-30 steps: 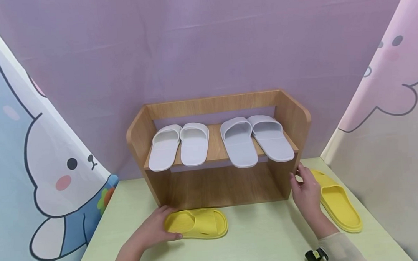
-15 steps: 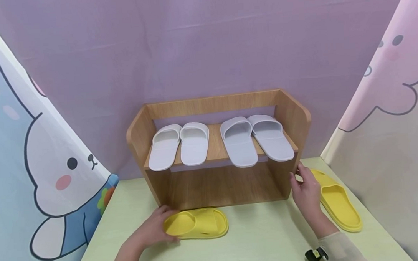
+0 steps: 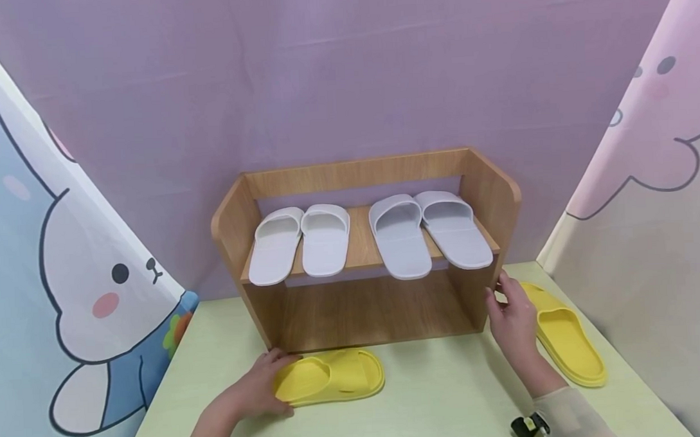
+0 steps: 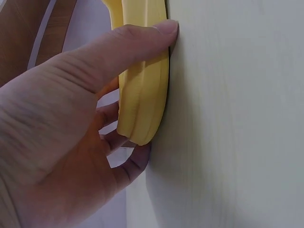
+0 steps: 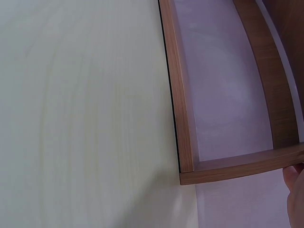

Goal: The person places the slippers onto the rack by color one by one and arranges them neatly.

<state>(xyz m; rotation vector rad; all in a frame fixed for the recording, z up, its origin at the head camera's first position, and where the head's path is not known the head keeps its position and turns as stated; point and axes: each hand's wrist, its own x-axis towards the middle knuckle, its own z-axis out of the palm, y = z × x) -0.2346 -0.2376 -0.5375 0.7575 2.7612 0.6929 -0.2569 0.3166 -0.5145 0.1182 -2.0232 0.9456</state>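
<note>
In the head view a yellow slipper lies sideways on the tabletop, in front of the wooden shoe rack. My left hand holds its left, heel end. The left wrist view shows the thumb along the near side of the slipper, with the other fingers round the far side and heel. My right hand grips the front edge of the rack's right side panel. At the edge of the right wrist view, part of the right hand touches the panel's outer face.
A second yellow slipper lies right of the rack, beside my right hand. On the upper shelf sit a pair of white slippers and a pair of grey ones. A purple cloth hangs behind.
The yellow slipper has shifted slightly right and turned a little. My left thumb has slid back toward its heel. My right hand stays in place on the rack.
</note>
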